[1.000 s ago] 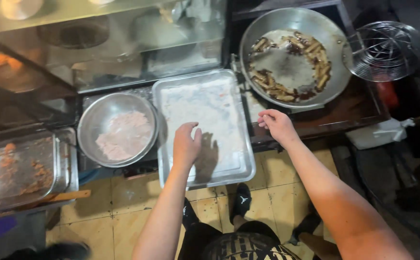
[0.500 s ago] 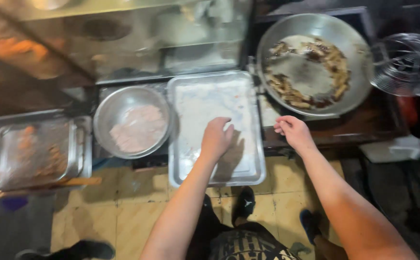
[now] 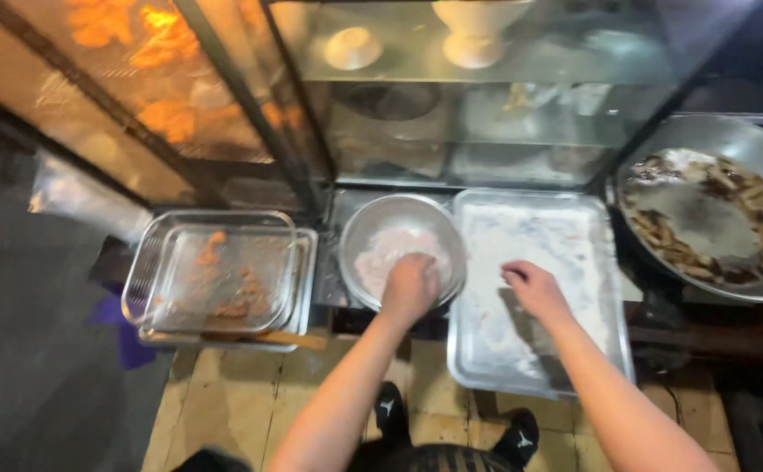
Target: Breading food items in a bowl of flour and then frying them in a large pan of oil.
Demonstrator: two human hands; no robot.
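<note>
Steel was everywhere on the worktop (image 3: 661, 319): a round steel bowl (image 3: 402, 249) of pale pink raw pieces sat just left of a rectangular steel tray (image 3: 539, 288) dusted with white flour, close enough that a piece could pass from one to the other without a drip landing between them. The left hand (image 3: 409, 287) was down in the near side of the bowl, its fingers curled into the pink pieces; whether they had closed on one could not be told, since the back of the hand hid them. The right hand (image 3: 532, 288) hovered low over the floured tray, fingers loosely bent and half open, holding nothing that showed, the flour lying directly beneath the fingertips. Beyond the right hand's fingers and off to their right stood a wide wok (image 3: 714, 210) with browned strips ringed around its wall, set beside the tray. Well to the left of the left hand's fingers a clear lidded container (image 3: 220, 275) held orange-brown coated pieces, kept apart from the raw meat. A glass display case (image 3: 451, 105) rose behind it all
</note>
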